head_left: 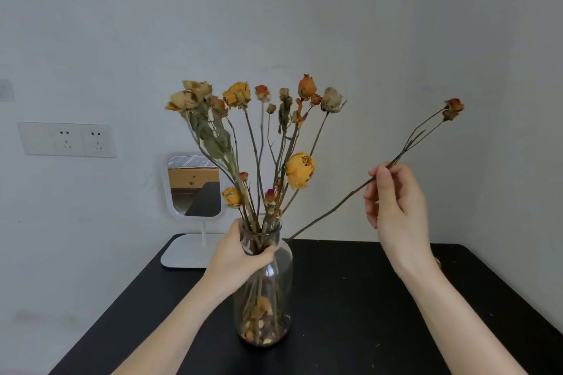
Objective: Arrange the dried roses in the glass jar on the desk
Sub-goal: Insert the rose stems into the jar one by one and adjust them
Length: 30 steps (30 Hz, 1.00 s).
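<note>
Left hand (pixel 240 256) holds jar (pixel 263 292) neck, steadying it; right hand (pixel 396 207) pinches loose rose (pixel 396 158) mid-frame right, angled toward the mouth.

A pale grey-white wall (pixel 274 9) fills the back and meets a side wall (pixel 487 39) at a faint corner right of centre. The light is soft and even. A white double socket plate (pixel 67 139) is set into the wall on the left. A white-framed mirror (pixel 195 186) on a stand sits at the back left corner of the black desk (pixel 365 298), reflecting what may be pale wood.
</note>
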Each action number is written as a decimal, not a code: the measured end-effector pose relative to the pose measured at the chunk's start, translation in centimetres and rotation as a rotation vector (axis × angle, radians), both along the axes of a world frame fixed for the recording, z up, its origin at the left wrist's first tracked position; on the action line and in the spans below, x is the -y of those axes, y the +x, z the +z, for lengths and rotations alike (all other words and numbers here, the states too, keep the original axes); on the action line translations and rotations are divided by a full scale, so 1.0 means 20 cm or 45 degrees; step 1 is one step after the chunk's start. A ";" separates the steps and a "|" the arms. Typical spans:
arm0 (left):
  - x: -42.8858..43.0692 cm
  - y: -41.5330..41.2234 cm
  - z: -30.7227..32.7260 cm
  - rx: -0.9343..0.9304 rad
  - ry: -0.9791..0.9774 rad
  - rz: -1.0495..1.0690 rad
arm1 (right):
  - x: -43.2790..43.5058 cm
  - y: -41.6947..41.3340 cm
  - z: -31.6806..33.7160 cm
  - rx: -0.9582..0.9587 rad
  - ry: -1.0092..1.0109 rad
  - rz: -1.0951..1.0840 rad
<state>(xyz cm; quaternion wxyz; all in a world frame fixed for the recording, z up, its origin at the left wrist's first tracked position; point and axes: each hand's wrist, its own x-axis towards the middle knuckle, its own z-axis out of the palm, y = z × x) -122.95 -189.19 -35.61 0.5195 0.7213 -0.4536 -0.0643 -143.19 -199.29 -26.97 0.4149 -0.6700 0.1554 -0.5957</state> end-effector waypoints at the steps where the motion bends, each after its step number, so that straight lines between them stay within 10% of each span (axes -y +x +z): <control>1: 0.00 0.01 0.00 -0.021 0.015 -0.020 | 0.00 0.00 0.00 0.007 -0.014 -0.012; 30: -0.01 -0.04 0.00 0.010 -0.138 0.088 | -0.08 0.09 0.09 0.006 -0.240 0.130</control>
